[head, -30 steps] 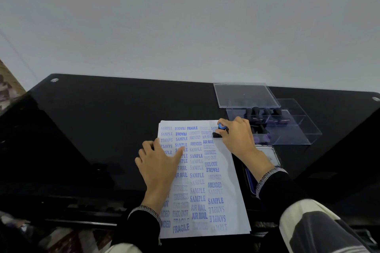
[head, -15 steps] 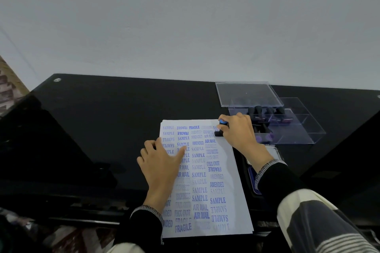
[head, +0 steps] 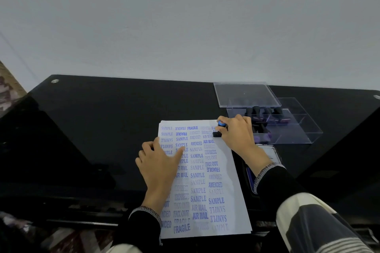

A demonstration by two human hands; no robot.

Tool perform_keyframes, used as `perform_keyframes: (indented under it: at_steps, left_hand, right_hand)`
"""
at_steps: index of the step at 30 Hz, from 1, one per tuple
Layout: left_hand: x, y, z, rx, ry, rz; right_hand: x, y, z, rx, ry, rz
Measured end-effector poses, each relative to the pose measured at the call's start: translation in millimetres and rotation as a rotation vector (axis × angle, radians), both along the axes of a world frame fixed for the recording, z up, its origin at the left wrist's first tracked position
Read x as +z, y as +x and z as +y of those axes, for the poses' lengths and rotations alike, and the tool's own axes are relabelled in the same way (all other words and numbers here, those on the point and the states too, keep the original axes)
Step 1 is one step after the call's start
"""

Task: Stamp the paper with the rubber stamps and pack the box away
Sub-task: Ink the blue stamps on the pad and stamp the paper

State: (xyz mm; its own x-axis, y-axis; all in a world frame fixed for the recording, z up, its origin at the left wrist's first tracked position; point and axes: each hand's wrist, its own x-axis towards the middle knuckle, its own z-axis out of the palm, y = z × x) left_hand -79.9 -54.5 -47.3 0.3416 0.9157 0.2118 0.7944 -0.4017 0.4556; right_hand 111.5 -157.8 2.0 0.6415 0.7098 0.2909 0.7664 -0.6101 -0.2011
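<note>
A white sheet of paper (head: pixel 224 172) covered in blue stamped words lies on the black glass table (head: pixel 102 121). My left hand (head: pixel 160 162) rests flat on the sheet's left side, fingers spread. My right hand (head: pixel 236 133) grips a black rubber stamp (head: pixel 218 130) with a blue cap and holds it down on the paper's top right corner. To the right stands a clear plastic box (head: pixel 296 129) holding several black stamps (head: pixel 259 113). Its clear lid (head: pixel 244 93) lies just behind it. An ink pad (head: pixel 267 160) sits under my right wrist, mostly hidden.
A pale wall rises straight behind the table's far edge. Metal fittings (head: pixel 54 81) mark the glass top's far corners. Patterned flooring (head: pixel 10 88) shows past the left edge. Dark table surface stretches to the left of the paper.
The camera view drifted a little. Both hands stay where they were, the right one still holding the stamp on the paper's top right corner.
</note>
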Motion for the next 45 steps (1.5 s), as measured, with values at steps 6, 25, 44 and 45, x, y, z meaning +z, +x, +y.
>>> perform_keyframes:
  at_steps: [6, 25, 44, 45]
  left_hand:
    - [1.6, -2.2, 2.1, 0.001, -0.052, -0.192]
    - [1.4, 2.8, 3.4, -0.382, -0.083, 0.352]
    - [-8.0, 13.0, -28.4, -0.757, 0.048, 0.161]
    - [-7.9, 13.1, -28.7, -0.758, 0.049, 0.163]
  right_hand:
    - [2.2, -1.1, 0.6, -0.015, -0.036, -0.008]
    - [7.5, -5.5, -3.0, -0.031, -0.019, 0.075]
    - [-0.9, -7.2, -7.2, -0.019, 0.027, 0.002]
    - [-0.5, -7.4, -7.3, -0.021, 0.025, 0.003]
